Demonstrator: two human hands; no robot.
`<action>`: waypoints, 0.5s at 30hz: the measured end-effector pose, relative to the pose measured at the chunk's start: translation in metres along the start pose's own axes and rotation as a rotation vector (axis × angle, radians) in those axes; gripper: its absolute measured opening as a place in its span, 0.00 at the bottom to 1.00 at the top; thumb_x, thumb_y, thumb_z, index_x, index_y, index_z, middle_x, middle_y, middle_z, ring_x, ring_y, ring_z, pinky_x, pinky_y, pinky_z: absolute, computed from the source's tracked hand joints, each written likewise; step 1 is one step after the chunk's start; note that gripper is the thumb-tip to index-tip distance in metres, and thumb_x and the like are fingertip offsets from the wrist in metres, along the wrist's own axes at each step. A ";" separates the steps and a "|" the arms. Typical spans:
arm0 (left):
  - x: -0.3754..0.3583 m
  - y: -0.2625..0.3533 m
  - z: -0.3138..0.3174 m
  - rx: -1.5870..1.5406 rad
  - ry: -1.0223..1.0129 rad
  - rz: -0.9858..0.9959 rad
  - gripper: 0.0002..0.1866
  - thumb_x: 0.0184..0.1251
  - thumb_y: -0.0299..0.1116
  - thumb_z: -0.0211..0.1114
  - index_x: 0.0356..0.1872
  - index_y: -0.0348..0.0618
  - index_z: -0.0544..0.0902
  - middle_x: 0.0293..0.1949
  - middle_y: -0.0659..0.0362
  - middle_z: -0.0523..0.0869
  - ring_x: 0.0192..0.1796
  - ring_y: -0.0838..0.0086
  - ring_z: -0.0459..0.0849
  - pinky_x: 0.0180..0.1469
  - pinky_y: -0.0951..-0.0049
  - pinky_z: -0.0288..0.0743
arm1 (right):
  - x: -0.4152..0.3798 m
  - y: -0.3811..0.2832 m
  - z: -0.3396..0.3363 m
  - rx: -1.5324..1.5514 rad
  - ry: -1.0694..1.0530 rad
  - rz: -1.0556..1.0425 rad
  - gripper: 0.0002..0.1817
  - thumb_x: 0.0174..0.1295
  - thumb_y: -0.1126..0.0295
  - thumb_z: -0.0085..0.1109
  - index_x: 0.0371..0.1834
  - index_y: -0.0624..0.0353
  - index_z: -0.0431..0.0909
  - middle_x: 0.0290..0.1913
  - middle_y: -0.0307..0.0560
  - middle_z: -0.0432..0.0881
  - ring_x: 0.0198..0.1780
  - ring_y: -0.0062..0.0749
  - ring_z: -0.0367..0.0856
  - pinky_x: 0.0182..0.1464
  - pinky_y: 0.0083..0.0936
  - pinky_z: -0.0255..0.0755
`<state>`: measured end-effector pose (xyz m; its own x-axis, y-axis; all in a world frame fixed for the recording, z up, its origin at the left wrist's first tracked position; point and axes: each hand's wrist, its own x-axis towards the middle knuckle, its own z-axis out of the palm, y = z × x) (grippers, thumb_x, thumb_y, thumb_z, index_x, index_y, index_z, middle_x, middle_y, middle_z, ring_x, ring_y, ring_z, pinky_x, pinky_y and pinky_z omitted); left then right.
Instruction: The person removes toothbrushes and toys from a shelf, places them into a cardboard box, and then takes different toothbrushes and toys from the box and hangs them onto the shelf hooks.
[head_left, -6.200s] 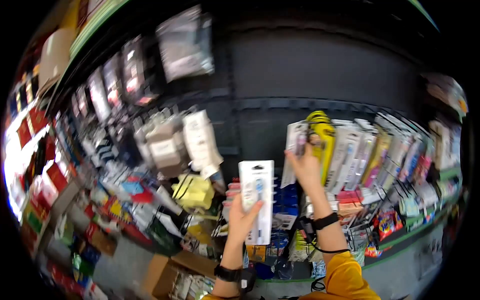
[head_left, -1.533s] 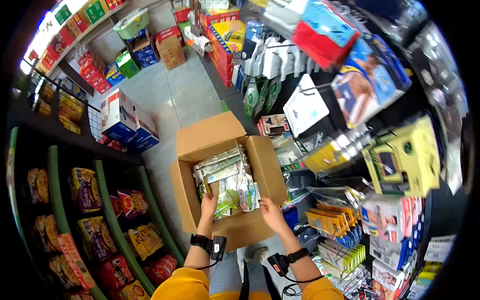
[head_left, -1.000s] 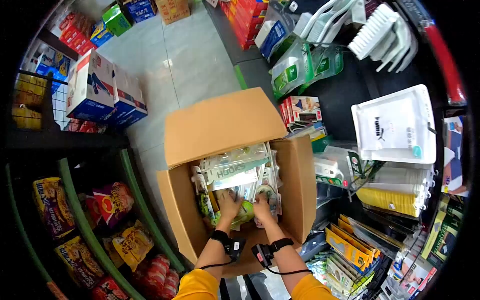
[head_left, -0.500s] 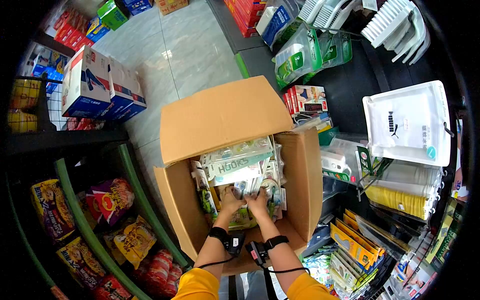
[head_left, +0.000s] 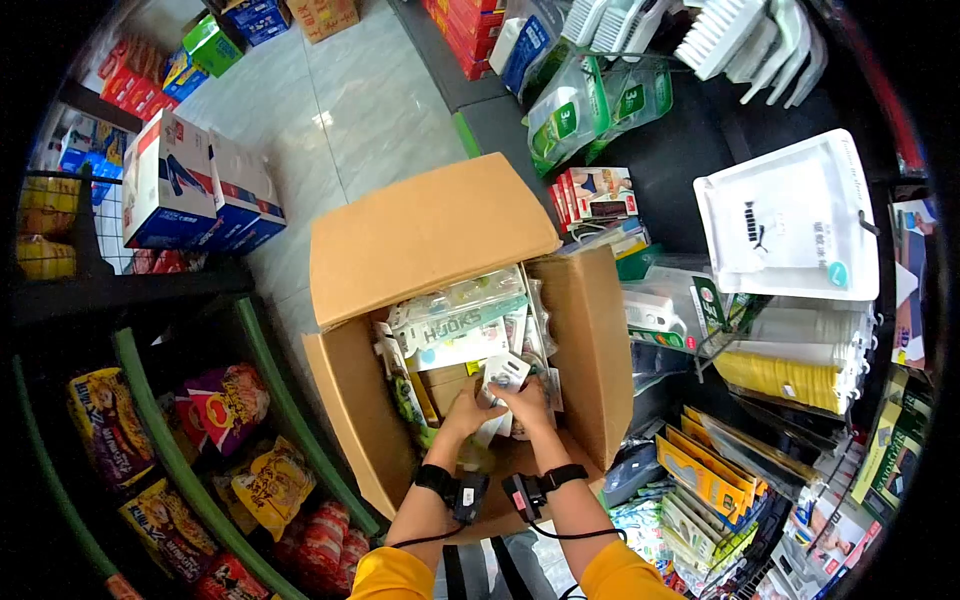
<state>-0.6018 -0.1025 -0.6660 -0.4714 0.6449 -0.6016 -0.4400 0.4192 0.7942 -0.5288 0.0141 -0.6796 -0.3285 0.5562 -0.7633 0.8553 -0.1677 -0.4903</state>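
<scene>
Inside an open cardboard box (head_left: 590, 350), my left hand (head_left: 465, 412) and my right hand (head_left: 530, 404) are close together. Between them is a white carded package (head_left: 506, 372), its contents too small to make out. The fingers of both hands are closed on its edges. Behind it lies a clear pack printed "HOOKS" (head_left: 455, 325). Along the box's left side stand other packs with green parts (head_left: 408, 400). Part of the brown box bottom or a brown piece shows left of the package.
On the left, a dark shelf with green rails (head_left: 180, 450) holds snack bags (head_left: 270, 487). Hanging goods fill the right side, including white brushes (head_left: 720, 40) and a white Puma pack (head_left: 790, 220). Blue and white cartons (head_left: 170, 185) stand beyond the box on the tiled floor (head_left: 385, 110).
Both hands have risen out of the packs with a white carded package between them. Brown cardboard shows where packs were. The view has shifted slightly.
</scene>
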 end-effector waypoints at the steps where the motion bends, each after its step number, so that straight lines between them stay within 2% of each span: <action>1: -0.001 -0.008 0.006 0.036 0.030 -0.058 0.46 0.37 0.38 0.75 0.57 0.27 0.60 0.53 0.44 0.71 0.54 0.62 0.70 0.54 0.70 0.65 | -0.012 -0.014 -0.012 -0.022 -0.027 -0.025 0.43 0.32 0.53 0.71 0.47 0.74 0.65 0.45 0.62 0.74 0.45 0.47 0.76 0.47 0.34 0.70; 2: 0.000 -0.015 0.008 0.039 0.030 -0.050 0.46 0.37 0.38 0.75 0.57 0.27 0.60 0.53 0.44 0.71 0.54 0.62 0.70 0.54 0.70 0.65 | -0.011 -0.012 -0.015 -0.018 -0.024 -0.031 0.43 0.32 0.53 0.71 0.47 0.74 0.65 0.45 0.62 0.74 0.45 0.47 0.76 0.47 0.34 0.70; 4: -0.010 0.006 0.010 -0.032 -0.062 -0.109 0.46 0.37 0.39 0.75 0.57 0.27 0.60 0.53 0.45 0.71 0.55 0.65 0.69 0.55 0.71 0.63 | -0.001 0.012 -0.013 -0.042 0.002 -0.209 0.29 0.37 0.63 0.70 0.42 0.66 0.72 0.39 0.49 0.80 0.40 0.32 0.79 0.42 0.27 0.71; 5: -0.018 0.022 0.013 -0.073 -0.057 -0.077 0.44 0.39 0.41 0.74 0.56 0.26 0.62 0.48 0.49 0.75 0.48 0.68 0.72 0.51 0.72 0.66 | 0.011 0.033 -0.009 -0.080 0.043 -0.211 0.28 0.36 0.62 0.70 0.42 0.64 0.73 0.38 0.48 0.80 0.40 0.34 0.79 0.42 0.27 0.71; 6: -0.019 0.020 0.014 -0.068 -0.060 -0.069 0.44 0.39 0.41 0.74 0.56 0.26 0.62 0.48 0.49 0.75 0.48 0.68 0.72 0.51 0.72 0.66 | -0.001 0.019 -0.017 -0.075 0.050 -0.217 0.28 0.36 0.62 0.70 0.42 0.64 0.73 0.38 0.48 0.80 0.40 0.34 0.79 0.42 0.27 0.71; 8: -0.017 0.012 0.015 0.047 -0.149 -0.207 0.40 0.41 0.44 0.73 0.52 0.28 0.67 0.40 0.53 0.78 0.40 0.71 0.74 0.43 0.74 0.69 | -0.046 -0.039 -0.043 -0.113 0.073 -0.168 0.29 0.37 0.61 0.69 0.43 0.64 0.72 0.38 0.50 0.80 0.40 0.36 0.79 0.42 0.27 0.71; 9: -0.025 0.035 0.016 0.030 -0.172 -0.198 0.36 0.43 0.46 0.71 0.49 0.30 0.72 0.34 0.56 0.78 0.35 0.74 0.74 0.38 0.75 0.69 | -0.056 -0.053 -0.053 -0.010 -0.029 -0.258 0.32 0.36 0.60 0.68 0.45 0.67 0.69 0.38 0.53 0.80 0.41 0.39 0.79 0.43 0.28 0.71; 10: -0.029 0.039 0.017 0.038 -0.171 -0.192 0.36 0.43 0.46 0.71 0.49 0.30 0.72 0.34 0.56 0.78 0.35 0.74 0.74 0.38 0.75 0.69 | -0.060 -0.054 -0.056 -0.003 -0.026 -0.265 0.32 0.36 0.60 0.68 0.45 0.67 0.69 0.38 0.53 0.80 0.41 0.39 0.79 0.43 0.28 0.71; 12: -0.039 0.046 0.019 0.003 -0.188 -0.229 0.34 0.43 0.48 0.71 0.48 0.31 0.73 0.35 0.56 0.79 0.36 0.74 0.74 0.38 0.76 0.69 | -0.065 -0.053 -0.060 -0.082 -0.002 -0.203 0.37 0.37 0.54 0.67 0.45 0.72 0.66 0.39 0.64 0.77 0.43 0.51 0.78 0.43 0.35 0.71; 13: -0.043 0.044 0.022 0.021 -0.182 -0.235 0.35 0.44 0.49 0.70 0.47 0.31 0.73 0.36 0.55 0.79 0.37 0.73 0.75 0.39 0.75 0.69 | -0.068 -0.051 -0.061 -0.171 0.036 -0.199 0.39 0.37 0.52 0.65 0.45 0.73 0.65 0.39 0.66 0.77 0.43 0.53 0.77 0.43 0.36 0.71; 14: -0.049 0.043 0.026 0.031 -0.182 -0.227 0.35 0.44 0.49 0.70 0.47 0.31 0.73 0.36 0.55 0.79 0.37 0.73 0.75 0.39 0.75 0.69 | -0.072 -0.048 -0.064 -0.161 0.041 -0.206 0.39 0.37 0.52 0.65 0.45 0.73 0.65 0.39 0.66 0.77 0.43 0.53 0.77 0.43 0.36 0.71; 15: -0.055 0.041 0.030 -0.026 -0.174 -0.210 0.35 0.44 0.49 0.70 0.47 0.30 0.73 0.36 0.55 0.79 0.37 0.73 0.75 0.39 0.75 0.69 | -0.081 -0.052 -0.069 -0.172 0.038 -0.180 0.36 0.38 0.54 0.65 0.46 0.71 0.66 0.40 0.62 0.78 0.43 0.49 0.78 0.44 0.33 0.71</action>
<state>-0.5713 -0.1018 -0.5979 -0.2302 0.6466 -0.7273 -0.5350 0.5402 0.6496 -0.5189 0.0336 -0.5638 -0.4692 0.5953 -0.6522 0.8410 0.0761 -0.5356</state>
